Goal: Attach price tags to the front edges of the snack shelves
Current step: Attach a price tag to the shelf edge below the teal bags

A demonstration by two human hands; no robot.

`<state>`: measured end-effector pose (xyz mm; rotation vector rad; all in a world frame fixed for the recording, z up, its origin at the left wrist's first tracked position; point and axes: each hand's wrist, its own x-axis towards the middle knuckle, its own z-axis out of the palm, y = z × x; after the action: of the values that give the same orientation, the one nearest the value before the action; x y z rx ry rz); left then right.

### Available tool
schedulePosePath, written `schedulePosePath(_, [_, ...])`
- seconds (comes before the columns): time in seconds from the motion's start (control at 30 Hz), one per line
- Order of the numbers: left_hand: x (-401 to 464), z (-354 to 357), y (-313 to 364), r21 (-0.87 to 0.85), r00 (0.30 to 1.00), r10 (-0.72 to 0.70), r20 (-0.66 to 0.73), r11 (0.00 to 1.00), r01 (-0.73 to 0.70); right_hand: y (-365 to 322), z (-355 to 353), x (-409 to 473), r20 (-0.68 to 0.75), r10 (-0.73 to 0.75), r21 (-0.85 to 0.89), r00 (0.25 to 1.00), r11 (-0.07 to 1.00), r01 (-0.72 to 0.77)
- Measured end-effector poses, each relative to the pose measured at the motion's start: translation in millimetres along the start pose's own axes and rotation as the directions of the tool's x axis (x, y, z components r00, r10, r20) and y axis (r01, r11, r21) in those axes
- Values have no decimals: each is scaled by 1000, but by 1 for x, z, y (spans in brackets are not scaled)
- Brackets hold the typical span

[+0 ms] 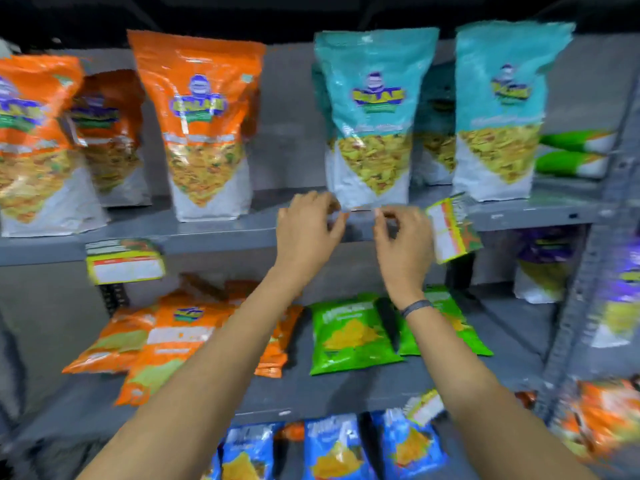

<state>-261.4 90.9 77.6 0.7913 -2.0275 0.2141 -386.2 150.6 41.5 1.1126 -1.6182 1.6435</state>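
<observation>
Frame is motion-blurred; pack print and tag text unreadable. Landmark: top shelf edge point(207, 233). Both hands are at that edge, below the left teal pack point(370, 116). Left hand point(308, 226) and right hand point(403, 237) each pinch fingertips on an end of a thin strip point(360, 210) lying along the edge; too small and blurred to say what the strip is, so each grip reads closed on it. Tags: two hang from the edge, one tag point(124, 261) well left of the hands, a tilted tag point(452, 230) just right of the right hand. Above the edge: three orange packs, one partly hidden; three teal, one hidden behind. Below: two green packs, the right one partly covered by the wrist.
</observation>
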Motion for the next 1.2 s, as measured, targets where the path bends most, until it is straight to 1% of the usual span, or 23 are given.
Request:
schedulePosePath(0.07, [15,28,41,-65,998,62,29,996,-60,41,-24,11,-147,94,-78,985,991,-107])
schedulePosePath(0.1, [23,40,59,-89,995,96,41,992,-92,59,-33,12,-198,145,-110,969,980,-169])
schedulePosePath(0.17, [39,62,90,-96,985,150,80,985,-143,88,-45,11,-220,235,-90,947,962,-259])
schedulePosePath(0.2, [47,72,102,-87,981,164,107,984,-155,99,-49,11,-196,285,-26,938,955,-296])
schedulePosePath(0.27, [59,90,122,-77,974,157,165,986,-146,117,-55,14,-88,399,189,913,906,-378])
schedulePosePath(0.3, [63,97,129,-68,972,147,183,988,-137,123,-57,18,1,454,292,891,852,-435])
schedulePosePath(0.33, [66,103,134,-49,973,141,184,990,-134,127,-58,23,108,498,354,860,789,-502])
schedulePosePath(0.4, [71,110,139,-3,977,126,172,992,-127,130,-60,31,314,537,403,783,672,-622])
schedulePosePath(0.47, [76,114,143,20,976,95,197,995,-101,132,-61,38,443,561,481,699,509,-714])
schedulePosePath(0.5, [78,115,145,24,973,65,220,997,-72,132,-62,42,483,578,506,658,429,-748])
schedulePosePath(0.57, [82,116,149,18,964,-10,266,1000,5,133,-65,51,547,597,513,587,315,-799])
schedulePosePath(0.63, [82,115,152,2,954,-75,290,997,78,136,-69,57,607,569,510,555,257,-821])
schedulePosePath(0.67, [81,114,154,-10,950,-104,295,994,112,138,-72,59,626,549,500,553,261,-826])
schedulePosePath(0.7, [79,113,155,-23,947,-129,295,990,142,139,-75,60,634,533,485,561,290,-825])
schedulePosePath(0.73, [76,112,155,-39,946,-145,289,986,163,142,-77,61,626,519,470,582,344,-813])
schedulePosePath(0.8, [66,109,153,-78,949,-172,264,977,199,147,-82,65,575,470,426,670,526,-736])
schedulePosePath(0.87, [53,106,147,-76,955,-181,236,976,204,152,-85,68,504,372,340,780,744,-575])
schedulePosePath(0.9, [46,105,144,-49,958,-177,226,980,192,154,-87,70,473,317,272,822,835,-478])
schedulePosePath(0.93, [39,105,141,-17,960,-175,217,983,183,156,-88,71,452,268,204,851,897,-391])
schedulePosePath(0.97, [33,105,138,17,963,-174,206,985,174,157,-88,71,441,227,158,868,933,-324])
schedulePosePath(1.07, [24,107,137,111,974,-158,164,984,141,160,-84,70,435,132,83,891,979,-186])
schedulePosePath(1.13, [22,109,139,175,980,-137,146,978,111,160,-81,70,435,99,45,895,990,-131])
schedulePosePath(1.2, [22,110,141,222,983,-118,138,971,85,161,-79,71,433,86,38,897,993,-114])
